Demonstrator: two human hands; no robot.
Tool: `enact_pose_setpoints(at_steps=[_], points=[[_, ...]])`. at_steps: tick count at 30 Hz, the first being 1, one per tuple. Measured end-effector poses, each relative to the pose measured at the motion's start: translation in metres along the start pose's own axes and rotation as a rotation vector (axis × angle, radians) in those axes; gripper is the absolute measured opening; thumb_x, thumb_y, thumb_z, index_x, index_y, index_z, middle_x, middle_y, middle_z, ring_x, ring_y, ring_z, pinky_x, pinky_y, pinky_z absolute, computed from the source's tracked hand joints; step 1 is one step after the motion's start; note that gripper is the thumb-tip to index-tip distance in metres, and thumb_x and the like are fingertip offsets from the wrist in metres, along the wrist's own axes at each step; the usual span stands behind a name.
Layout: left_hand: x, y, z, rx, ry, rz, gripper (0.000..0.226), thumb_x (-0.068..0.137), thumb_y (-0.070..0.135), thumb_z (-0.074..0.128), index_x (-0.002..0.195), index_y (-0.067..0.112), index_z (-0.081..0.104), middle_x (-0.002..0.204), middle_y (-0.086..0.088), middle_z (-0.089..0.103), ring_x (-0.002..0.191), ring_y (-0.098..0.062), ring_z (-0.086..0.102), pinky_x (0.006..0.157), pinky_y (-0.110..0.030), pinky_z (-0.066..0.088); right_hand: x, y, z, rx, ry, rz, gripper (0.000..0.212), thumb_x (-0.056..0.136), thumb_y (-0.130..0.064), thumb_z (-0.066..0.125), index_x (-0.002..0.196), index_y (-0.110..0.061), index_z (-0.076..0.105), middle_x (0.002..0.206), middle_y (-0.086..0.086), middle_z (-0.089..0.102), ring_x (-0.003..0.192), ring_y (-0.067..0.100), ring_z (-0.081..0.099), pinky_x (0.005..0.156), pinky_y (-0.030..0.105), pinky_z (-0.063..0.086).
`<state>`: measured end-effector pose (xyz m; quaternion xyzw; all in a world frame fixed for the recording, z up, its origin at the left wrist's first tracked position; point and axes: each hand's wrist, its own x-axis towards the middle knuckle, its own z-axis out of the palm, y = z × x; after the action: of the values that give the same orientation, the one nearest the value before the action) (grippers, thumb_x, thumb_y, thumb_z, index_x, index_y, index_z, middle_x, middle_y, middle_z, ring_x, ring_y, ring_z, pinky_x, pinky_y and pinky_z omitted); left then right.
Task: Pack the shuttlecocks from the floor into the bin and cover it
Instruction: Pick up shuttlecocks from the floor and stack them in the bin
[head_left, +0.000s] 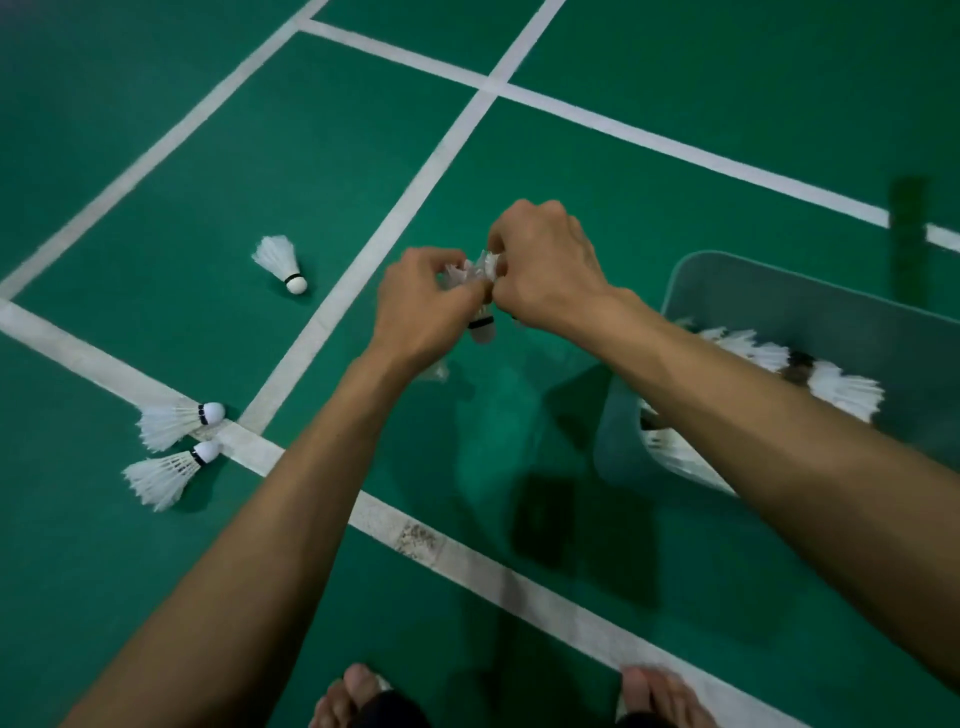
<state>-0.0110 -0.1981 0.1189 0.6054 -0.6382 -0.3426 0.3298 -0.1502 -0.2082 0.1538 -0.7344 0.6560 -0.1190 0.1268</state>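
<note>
the left hand (421, 306) and the right hand (545, 265) meet above the green floor (156, 130), and their curled fingers grasp together a small bunch of shuttlecocks (480, 327). the bin (779, 296) stands just right of them and has feathered pieces (841, 389) inside. three loose ones (280, 262) lie at the left.

White court lines (431, 171) cross; scuffed patch (418, 540) on near line; bare toes (358, 680) at bottom edge.
</note>
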Motion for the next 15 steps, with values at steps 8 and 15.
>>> enact_pose_setpoints(at_steps=[8,15], points=[[-0.049,0.131,0.078,-0.326,-0.178,0.314,0.028,0.07,0.018,0.068,0.051,0.023,0.048,0.049,0.01,0.04,0.05,-0.01,0.033,0.048,-0.028,0.025,-0.121,0.103,-0.106,0.468,0.36,0.423,0.023,0.083,-0.01,0.064,0.103,-0.011,0.076,0.091,0.004,0.075,0.088,0.018,0.072,0.081,0.032,0.06],[-0.069,0.142,0.139,-0.009,-0.457,0.28,0.026,0.081,0.019,0.071,0.071,-0.002,0.06,0.061,-0.013,0.06,0.052,-0.015,0.044,0.052,-0.028,0.037,-0.194,0.174,-0.1,0.496,0.015,0.846,0.016,0.073,0.004,0.074,0.088,-0.001,0.077,0.085,0.016,0.077,0.068,0.021,0.071,0.066,0.039,0.063]])
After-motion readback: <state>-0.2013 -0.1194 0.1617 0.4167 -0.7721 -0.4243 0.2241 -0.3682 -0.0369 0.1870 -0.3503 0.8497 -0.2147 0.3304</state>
